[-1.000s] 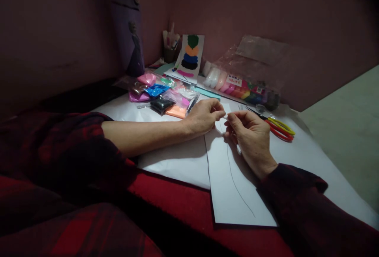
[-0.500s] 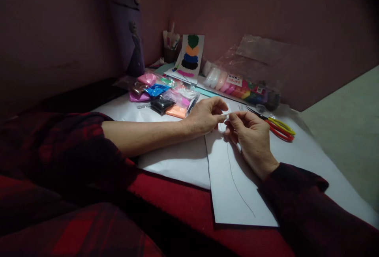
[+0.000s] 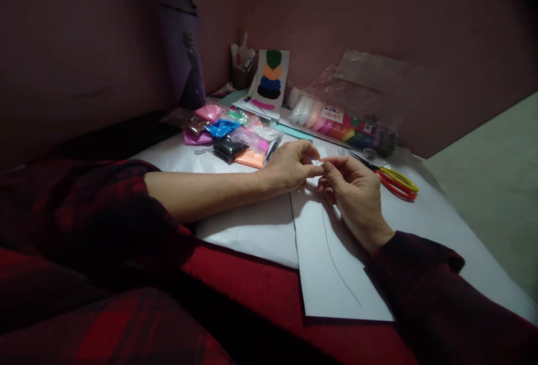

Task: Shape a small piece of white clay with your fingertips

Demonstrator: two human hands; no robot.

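My left hand and my right hand meet fingertip to fingertip above a white sheet of paper with a curved pencil line on it. Both hands pinch a tiny white bit between thumb and fingers; I cannot make out what it is. The sheet lies on a larger white paper that covers the red surface. My forearms rest on the sheet and on the red cloth.
Red and yellow scissors lie just right of my right hand. Several small bags of coloured clay sit behind my left hand. A clear pack of clay sticks, a card with coloured blobs and a tool cup stand by the wall.
The fingertips of both hands have shifted slightly while working the small white bit between them. Arms and paper stay where they were.
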